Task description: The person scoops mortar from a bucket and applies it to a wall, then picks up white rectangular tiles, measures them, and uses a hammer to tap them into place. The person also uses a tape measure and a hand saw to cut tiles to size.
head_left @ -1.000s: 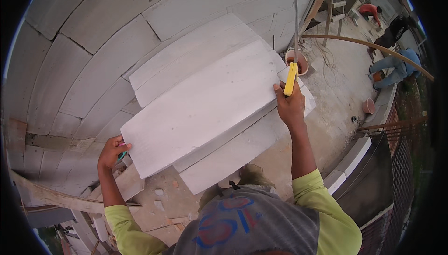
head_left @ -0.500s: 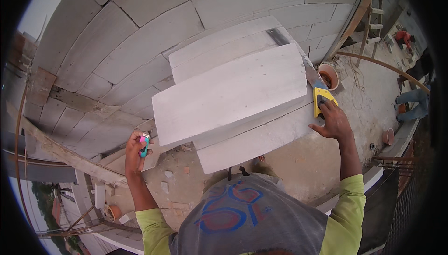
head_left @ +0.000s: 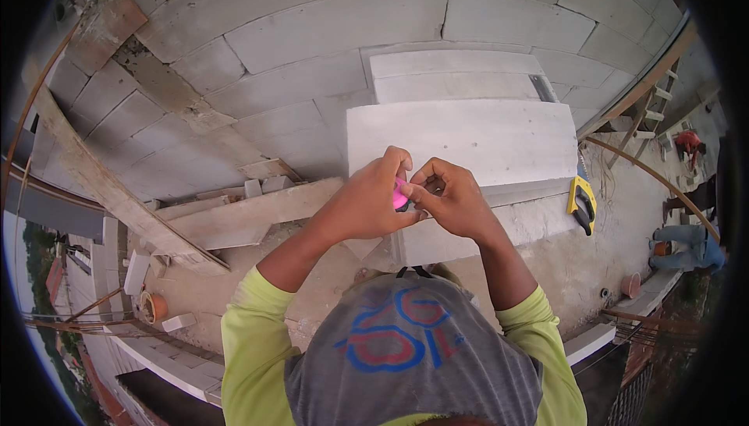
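Observation:
Close together in front of my body, my left hand (head_left: 363,200) and my right hand (head_left: 460,204) meet at a small pink and dark tape measure (head_left: 400,193). The left fingers are wrapped round its case. My right fingertips pinch at its side; whether any tape is drawn out cannot be seen. Beyond the hands lies a large pale concrete block (head_left: 468,133), on top of other pale blocks (head_left: 523,219). A handsaw with a yellow and black handle (head_left: 581,201) rests at the right end of the stack, its blade mostly hidden.
A block wall (head_left: 343,28) rises behind the stack. To the left, a long board (head_left: 117,184) leans, with planks (head_left: 234,219) beside it. An orange bucket (head_left: 154,307) stands at lower left. Far right are a ladder (head_left: 651,114), a curved bar (head_left: 655,172) and people (head_left: 686,246).
My right hand has let go of the saw and come to the tape measure. My left hand has brought the tape measure inward to the middle. The view has shifted.

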Motion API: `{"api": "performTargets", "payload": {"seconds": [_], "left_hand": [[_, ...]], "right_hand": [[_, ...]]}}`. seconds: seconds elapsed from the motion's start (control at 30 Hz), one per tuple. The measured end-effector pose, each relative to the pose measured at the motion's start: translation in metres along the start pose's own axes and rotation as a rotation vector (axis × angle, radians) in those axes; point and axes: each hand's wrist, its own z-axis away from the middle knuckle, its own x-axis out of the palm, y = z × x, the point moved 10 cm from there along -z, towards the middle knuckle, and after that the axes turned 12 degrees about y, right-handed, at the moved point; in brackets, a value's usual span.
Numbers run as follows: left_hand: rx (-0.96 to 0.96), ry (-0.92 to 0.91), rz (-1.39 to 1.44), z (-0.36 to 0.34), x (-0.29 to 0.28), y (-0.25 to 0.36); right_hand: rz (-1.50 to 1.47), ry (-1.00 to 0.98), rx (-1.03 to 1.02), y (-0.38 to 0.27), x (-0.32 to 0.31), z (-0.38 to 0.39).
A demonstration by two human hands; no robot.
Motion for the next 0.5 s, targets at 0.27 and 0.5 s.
{"api": "performTargets", "payload": {"seconds": [0.27, 0.5], "left_hand": [[0.066, -0.088, -0.218, -0.034, -0.066, -0.075], [-0.582, -0.501, -0.307, -0.064, -0.119, -0.237]], "right_hand": [[-0.220, -0.094, -0.014, 0.008, 0.009, -0.058], [-0.265, 0.340, 0.128, 0.069, -0.234, -0.116]]}}
